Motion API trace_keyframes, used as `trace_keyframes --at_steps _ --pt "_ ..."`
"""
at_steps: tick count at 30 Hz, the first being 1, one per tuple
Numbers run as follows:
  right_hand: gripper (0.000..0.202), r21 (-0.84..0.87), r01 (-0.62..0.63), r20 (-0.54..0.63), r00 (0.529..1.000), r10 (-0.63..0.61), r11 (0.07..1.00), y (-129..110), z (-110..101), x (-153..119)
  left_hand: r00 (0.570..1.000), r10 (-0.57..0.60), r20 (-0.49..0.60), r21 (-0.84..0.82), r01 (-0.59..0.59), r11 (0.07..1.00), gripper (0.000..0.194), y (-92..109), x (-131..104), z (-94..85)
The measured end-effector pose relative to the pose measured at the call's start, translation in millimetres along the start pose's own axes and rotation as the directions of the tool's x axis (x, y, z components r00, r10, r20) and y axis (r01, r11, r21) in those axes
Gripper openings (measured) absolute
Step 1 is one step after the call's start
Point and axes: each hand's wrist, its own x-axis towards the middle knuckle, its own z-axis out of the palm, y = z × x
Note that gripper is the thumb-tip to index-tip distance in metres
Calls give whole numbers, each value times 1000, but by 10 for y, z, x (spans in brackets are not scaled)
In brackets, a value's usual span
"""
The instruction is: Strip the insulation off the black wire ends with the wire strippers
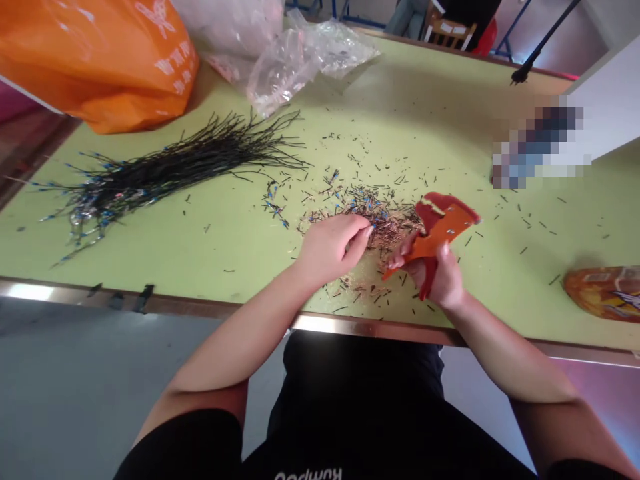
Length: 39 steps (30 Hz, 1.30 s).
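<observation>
Both hands meet over the pile of cut wire bits (373, 217) near the table's (450, 133) front edge; the left hand (333, 248) is curled narrow, fingertips pinched on something too small to tell; the right hand (440, 277) grips an orange-red stripping tool (440, 230), its long axis slanting up and away to the right; the uncut black wire bundle (170, 170) lies well apart to the left, nearer the left hand, lengthwise across the table.
</observation>
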Motion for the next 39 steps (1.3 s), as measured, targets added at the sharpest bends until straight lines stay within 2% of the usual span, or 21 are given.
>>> trace_keyframes --at_steps 2,5,8,9,10,11,13,15,17,19,21,24,27,29,31,34,36,37,39 --pt "53 -31 -40 44 998 41 999 131 58 -43 997 66 -27 46 -65 997 26 42 -9 5" --pt "54 -102 -41 22 999 44 994 226 50 -82 984 169 -50 76 -165 983 24 94 -19 -9" --pt "45 -364 38 -60 996 -64 930 132 -112 -14 984 179 -1 73 -178 981 24 112 -34 -24" --pt "38 -507 71 -102 985 -142 859 54 -212 42 987 158 31 68 -160 985 24 106 -38 -25" --pt "30 -659 93 -142 959 -245 746 -43 -338 112 990 130 63 62 -134 989 25 95 -41 -24" --pt "23 -802 75 -169 923 -345 593 -157 -488 192 990 100 96 55 -106 993 26 83 -42 -22" --pt "27 -971 -69 -173 865 -471 231 -408 -843 364 986 38 162 51 -47 998 30 61 -32 -18" --pt "33 -965 -261 -215 847 -486 -29 -642 -1227 523 971 -13 238 54 0 999 33 56 -14 -23" --pt "38 -893 -422 -304 820 -485 -154 -814 -1581 653 947 -44 317 52 29 998 35 66 4 -35" --pt "38 -837 -517 -371 778 -507 -181 -911 -1858 753 924 -64 377 48 50 998 37 76 15 -43" --pt "40 -815 -555 -410 757 -509 -167 -951 -2034 826 906 -85 414 54 69 996 40 74 18 -42" --pt "42 -795 -588 -471 754 -459 -150 -970 -2120 887 884 -121 451 80 95 992 43 54 21 -28" --pt "41 -801 -584 -477 754 -452 -129 -986 -2032 873 869 -142 473 98 109 989 44 43 28 -25" --pt "37 -839 -542 -454 743 -491 -44 -974 -1882 814 872 -142 469 103 105 989 44 49 29 -33" --pt "32 -883 -450 -454 739 -498 137 -912 -1652 712 885 -130 446 104 93 990 44 53 23 -42" --pt "40 -788 -262 -504 794 -340 557 -694 -1172 504 937 -82 339 97 52 994 40 36 -2 -37" --pt "49 -572 -117 -426 888 -172 812 -497 -806 352 975 -36 220 96 15 995 35 17 -21 -22" --pt "52 -431 -77 -371 923 -99 899 -401 -628 279 986 -17 164 102 1 995 33 11 -29 -14" --pt "53 -192 -87 -242 969 38 978 -235 -311 146 996 7 85 122 -17 992 30 9 -39 -3"
